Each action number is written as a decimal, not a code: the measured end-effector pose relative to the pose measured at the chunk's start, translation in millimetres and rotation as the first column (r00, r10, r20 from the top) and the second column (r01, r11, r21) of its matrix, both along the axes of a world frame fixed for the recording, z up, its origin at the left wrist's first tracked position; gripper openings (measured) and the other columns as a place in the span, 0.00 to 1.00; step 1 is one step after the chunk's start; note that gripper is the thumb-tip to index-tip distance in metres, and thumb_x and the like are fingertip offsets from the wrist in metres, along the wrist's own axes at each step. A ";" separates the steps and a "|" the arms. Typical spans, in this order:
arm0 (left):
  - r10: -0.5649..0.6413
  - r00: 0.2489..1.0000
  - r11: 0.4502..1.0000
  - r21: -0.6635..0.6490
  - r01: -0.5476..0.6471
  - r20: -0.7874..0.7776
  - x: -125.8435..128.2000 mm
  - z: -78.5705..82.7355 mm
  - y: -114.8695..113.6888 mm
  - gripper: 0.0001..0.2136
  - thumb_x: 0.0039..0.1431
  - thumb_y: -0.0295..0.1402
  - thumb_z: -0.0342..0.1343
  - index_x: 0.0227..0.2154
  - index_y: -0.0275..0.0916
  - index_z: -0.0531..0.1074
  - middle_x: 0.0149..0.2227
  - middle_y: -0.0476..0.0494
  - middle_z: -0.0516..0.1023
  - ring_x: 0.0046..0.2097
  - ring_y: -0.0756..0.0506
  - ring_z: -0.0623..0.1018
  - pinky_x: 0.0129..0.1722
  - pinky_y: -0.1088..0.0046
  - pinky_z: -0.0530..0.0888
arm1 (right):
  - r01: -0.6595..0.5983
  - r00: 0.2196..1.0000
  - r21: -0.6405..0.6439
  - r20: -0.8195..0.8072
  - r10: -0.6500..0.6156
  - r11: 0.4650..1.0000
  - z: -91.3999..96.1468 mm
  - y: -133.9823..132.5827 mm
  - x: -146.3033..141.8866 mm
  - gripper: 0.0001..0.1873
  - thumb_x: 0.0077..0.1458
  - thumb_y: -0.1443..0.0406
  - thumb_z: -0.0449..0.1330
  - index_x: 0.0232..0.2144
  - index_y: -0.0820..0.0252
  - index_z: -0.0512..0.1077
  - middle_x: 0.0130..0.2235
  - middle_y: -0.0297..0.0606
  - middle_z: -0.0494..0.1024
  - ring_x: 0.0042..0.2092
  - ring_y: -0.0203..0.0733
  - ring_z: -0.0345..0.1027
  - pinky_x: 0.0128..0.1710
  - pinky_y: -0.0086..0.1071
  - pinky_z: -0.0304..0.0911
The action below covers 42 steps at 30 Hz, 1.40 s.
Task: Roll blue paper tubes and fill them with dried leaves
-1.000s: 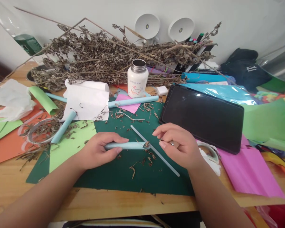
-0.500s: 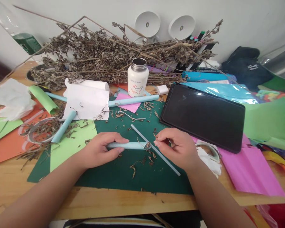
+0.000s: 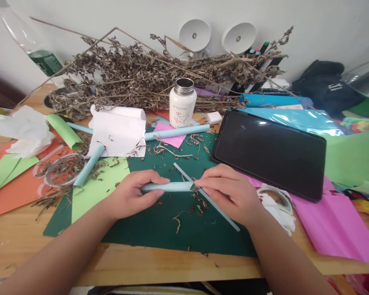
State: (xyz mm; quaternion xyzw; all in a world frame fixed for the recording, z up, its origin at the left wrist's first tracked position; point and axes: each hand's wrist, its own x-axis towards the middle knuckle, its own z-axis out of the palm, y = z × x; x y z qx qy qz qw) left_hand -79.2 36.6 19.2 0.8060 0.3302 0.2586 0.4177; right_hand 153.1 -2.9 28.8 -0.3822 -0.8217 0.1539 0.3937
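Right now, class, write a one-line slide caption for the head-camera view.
Left hand holds a pale blue paper tube over the green mat; right hand touches its end.

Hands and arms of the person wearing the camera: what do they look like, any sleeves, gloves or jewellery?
The left hand and right hand are bare, with no gloves. No rings, watch or bracelets show. No sleeve is in view on either side, right down to the bottom edge of the picture. The fingernails that show are short and look unpainted.
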 end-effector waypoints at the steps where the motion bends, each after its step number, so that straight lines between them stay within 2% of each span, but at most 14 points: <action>1: 0.002 1.000 1.000 -0.008 -0.002 0.011 0.0 -0.1 0.3 0.08 0.49 0.27 0.50 0.33 0.35 0.68 0.27 0.44 0.72 0.25 0.52 0.72 0.24 0.80 0.69 | 0.008 1.000 -0.008 0.004 -0.008 1.000 0.0 -0.2 0.1 0.11 0.49 0.75 0.52 0.35 0.60 0.68 0.32 0.38 0.73 0.34 0.34 0.64 0.33 0.29 0.61; 9: 0.010 0.997 0.997 -0.079 -0.003 0.082 2.0 -0.7 -1.8 0.07 0.49 0.26 0.50 0.33 0.35 0.67 0.28 0.45 0.71 0.24 0.53 0.71 0.23 0.80 0.69 | 0.007 1.000 -0.020 0.006 -0.007 1.000 -1.1 0.1 -2.1 0.04 0.48 0.72 0.56 0.27 0.59 0.67 0.29 0.34 0.73 0.33 0.34 0.64 0.34 0.30 0.60; 14: 0.022 0.991 0.988 -0.155 -0.001 0.132 2.0 0.2 -4.2 0.07 0.50 0.26 0.51 0.33 0.36 0.67 0.25 0.48 0.70 0.23 0.53 0.71 0.22 0.80 0.70 | 0.006 0.998 -0.021 0.060 -0.005 1.000 -1.4 -0.7 -0.5 0.06 0.50 0.67 0.54 0.31 0.58 0.70 0.37 0.40 0.69 0.37 0.38 0.60 0.38 0.34 0.58; 17: 0.038 0.987 0.977 -0.212 -0.004 0.155 1.5 1.8 -3.8 0.06 0.50 0.26 0.50 0.33 0.36 0.66 0.25 0.48 0.70 0.22 0.53 0.71 0.22 0.80 0.69 | -0.073 0.982 -0.158 0.161 0.099 0.985 0.3 -1.9 2.7 0.11 0.51 0.63 0.53 0.37 0.57 0.69 0.48 0.42 0.62 0.45 0.43 0.56 0.45 0.40 0.55; 21: 0.012 0.990 0.969 -0.245 0.022 0.140 1.3 2.3 -2.6 0.07 0.50 0.26 0.50 0.34 0.36 0.67 0.25 0.48 0.69 0.23 0.53 0.72 0.22 0.80 0.70 | -0.134 0.952 -0.390 0.203 0.227 0.911 1.3 -1.0 5.3 0.14 0.51 0.58 0.52 0.40 0.54 0.67 0.57 0.41 0.50 0.52 0.46 0.50 0.48 0.43 0.53; 25: 0.027 0.991 0.960 -0.281 0.012 0.134 2.2 0.8 -0.6 0.07 0.50 0.28 0.51 0.34 0.36 0.67 0.25 0.48 0.69 0.23 0.53 0.71 0.22 0.80 0.69 | -0.180 0.964 -0.427 0.102 0.245 0.886 -0.9 1.8 6.5 0.15 0.50 0.58 0.53 0.41 0.56 0.67 0.55 0.42 0.55 0.49 0.44 0.54 0.47 0.41 0.56; 28: 0.080 0.988 0.955 -0.295 -0.038 0.129 0.5 0.1 1.4 0.07 0.49 0.30 0.52 0.32 0.36 0.67 0.24 0.49 0.70 0.21 0.53 0.69 0.20 0.80 0.68 | -0.193 0.979 -0.338 -0.125 0.159 0.921 -2.7 2.9 10.5 0.13 0.52 0.62 0.52 0.41 0.56 0.67 0.49 0.41 0.64 0.46 0.41 0.59 0.46 0.39 0.57; 30: 0.131 0.982 0.952 -0.295 -0.087 0.134 -2.0 -0.4 3.1 0.07 0.48 0.31 0.53 0.32 0.36 0.68 0.22 0.49 0.69 0.21 0.53 0.69 0.19 0.80 0.67 | -0.061 0.957 -0.270 -0.289 -0.020 0.961 -2.5 3.1 14.5 0.10 0.54 0.65 0.49 0.38 0.55 0.67 0.44 0.39 0.68 0.44 0.40 0.62 0.43 0.37 0.60; 32: 0.181 0.971 0.947 -0.294 -0.129 0.156 -4.2 -1.3 5.1 0.06 0.48 0.31 0.53 0.31 0.37 0.68 0.22 0.50 0.70 0.21 0.53 0.68 0.20 0.79 0.67 | 0.111 0.930 -0.221 -0.322 -0.180 0.969 -0.6 3.4 17.8 0.08 0.54 0.67 0.48 0.34 0.55 0.67 0.37 0.38 0.70 0.39 0.38 0.64 0.36 0.34 0.61; 34: 0.225 0.954 0.942 -0.294 -0.160 0.200 -5.4 -3.0 7.3 0.06 0.48 0.31 0.54 0.31 0.37 0.68 0.21 0.51 0.70 0.20 0.53 0.68 0.20 0.79 0.67 | 0.179 0.972 -0.193 -0.114 -0.203 0.965 3.0 3.7 19.0 0.05 0.52 0.66 0.52 0.32 0.56 0.68 0.34 0.37 0.70 0.36 0.38 0.63 0.34 0.34 0.60; 35: 0.245 0.944 0.939 -0.297 -0.173 0.221 -5.4 -4.0 8.3 0.07 0.48 0.31 0.54 0.31 0.36 0.68 0.21 0.51 0.70 0.20 0.53 0.68 0.20 0.79 0.66 | 0.156 0.987 -0.208 0.059 -0.147 0.966 5.0 3.7 18.5 0.06 0.50 0.65 0.55 0.32 0.56 0.68 0.34 0.37 0.71 0.36 0.40 0.63 0.34 0.35 0.59; 37: 0.285 0.927 0.929 -0.308 -0.205 0.243 -4.6 -6.1 10.0 0.07 0.48 0.31 0.53 0.32 0.36 0.68 0.21 0.51 0.70 0.20 0.54 0.68 0.20 0.79 0.66 | 0.096 0.930 -0.304 0.367 0.024 0.948 8.4 2.9 15.8 0.12 0.46 0.62 0.59 0.36 0.56 0.69 0.36 0.38 0.72 0.38 0.42 0.62 0.37 0.37 0.58; 39: 0.325 0.916 0.917 -0.316 -0.244 0.235 -3.2 -7.8 10.9 0.08 0.48 0.31 0.53 0.33 0.35 0.68 0.22 0.51 0.70 0.20 0.54 0.68 0.20 0.79 0.66 | 0.081 0.846 -0.401 0.512 0.150 0.913 10.0 0.6 11.3 0.19 0.42 0.59 0.61 0.40 0.53 0.68 0.38 0.37 0.71 0.39 0.44 0.61 0.37 0.37 0.57; 42: 0.357 0.914 0.903 -0.323 -0.285 0.193 -0.7 -8.5 11.1 0.08 0.49 0.31 0.52 0.32 0.34 0.67 0.22 0.50 0.70 0.21 0.54 0.68 0.21 0.78 0.67 | 0.104 0.771 -0.420 0.607 0.193 0.902 8.9 -5.0 2.1 0.24 0.37 0.57 0.63 0.41 0.50 0.67 0.35 0.34 0.72 0.37 0.43 0.62 0.34 0.35 0.57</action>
